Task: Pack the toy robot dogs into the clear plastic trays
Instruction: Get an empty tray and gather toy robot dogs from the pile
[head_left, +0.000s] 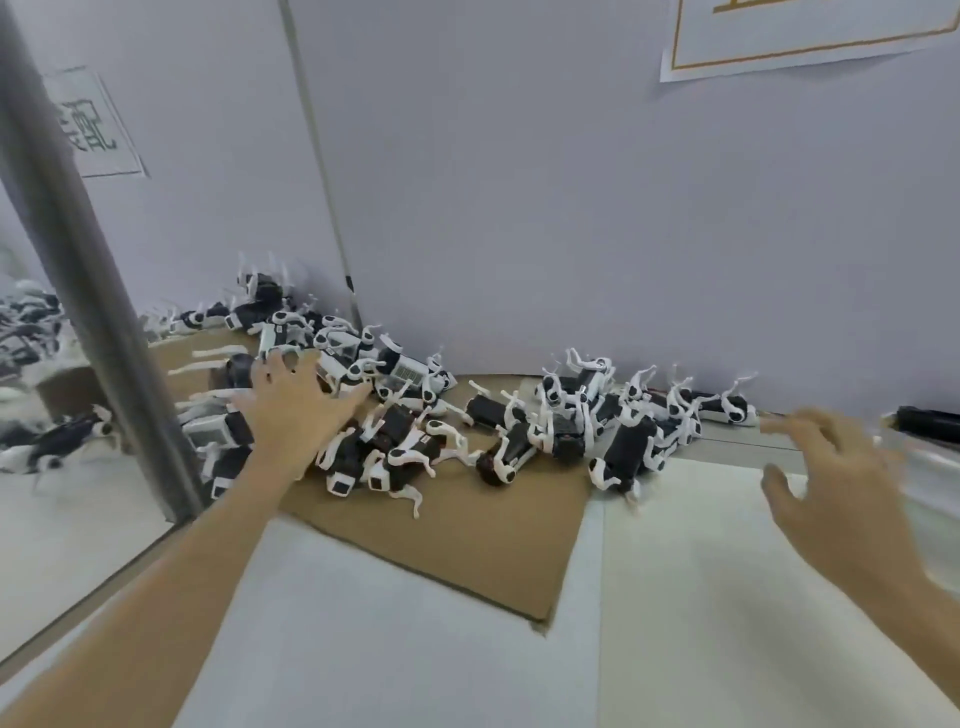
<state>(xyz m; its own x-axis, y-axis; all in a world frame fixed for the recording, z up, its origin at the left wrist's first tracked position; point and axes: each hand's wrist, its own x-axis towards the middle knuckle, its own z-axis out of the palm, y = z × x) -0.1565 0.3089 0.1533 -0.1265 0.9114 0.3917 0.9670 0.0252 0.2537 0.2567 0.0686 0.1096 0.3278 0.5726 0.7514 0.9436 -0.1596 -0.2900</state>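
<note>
Reaching over the pile of toy robot dogs (415, 415), your left hand (296, 405) spreads open, gripping nothing. Your right hand (841, 493) hovers open above the tabletop (727, 597), empty.

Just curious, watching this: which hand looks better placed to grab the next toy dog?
Probably the left hand: its spread fingers are right over the heap of toy dogs on the cardboard. The right hand hovers open to the side, over the white table, clear of the dogs.
</note>
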